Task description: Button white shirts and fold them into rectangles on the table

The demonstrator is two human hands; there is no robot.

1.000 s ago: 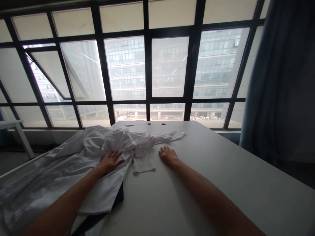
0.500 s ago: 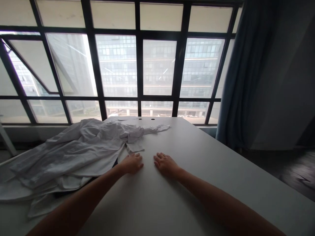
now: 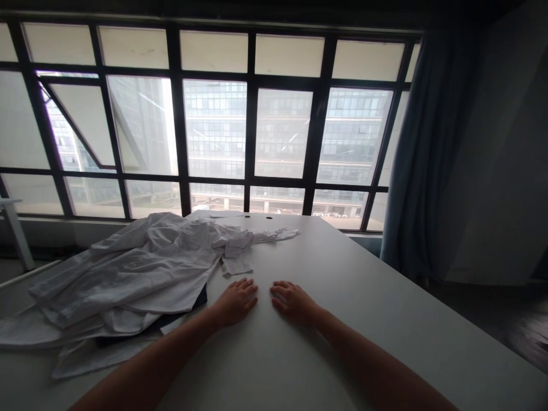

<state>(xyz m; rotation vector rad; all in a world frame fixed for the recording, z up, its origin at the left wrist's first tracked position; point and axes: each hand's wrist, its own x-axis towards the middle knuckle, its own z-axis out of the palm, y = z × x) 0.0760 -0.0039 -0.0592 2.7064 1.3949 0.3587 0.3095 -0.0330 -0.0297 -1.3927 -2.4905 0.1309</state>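
2 bare hands lie open and flat, palms down, on the white table (image 3: 325,348), and neither grips anything. The left hand (image 3: 234,302) rests near the table's near edge, just beside a heap of cloth, and the right hand (image 3: 294,302) rests a little to its right, with a narrow gap between the 2.

A rumpled white long-sleeved shirt (image 3: 128,268) lies bunched on the table's left side and spills over its left edge. 1 sleeve (image 3: 274,234) stretches across the table toward the far edge, and a loose flap of the shirt (image 3: 236,265) lies just ahead of the left hand. A dark navy cloth (image 3: 185,310) shows beneath the shirt, close to the left hand.

2 small round holes (image 3: 269,217) mark the table near its far edge. Past that edge stands a black-framed window (image 3: 216,125), with office buildings beyond the glass. A dark blue curtain (image 3: 417,160) hangs right of the table, and a white stand (image 3: 15,228) is left of it.
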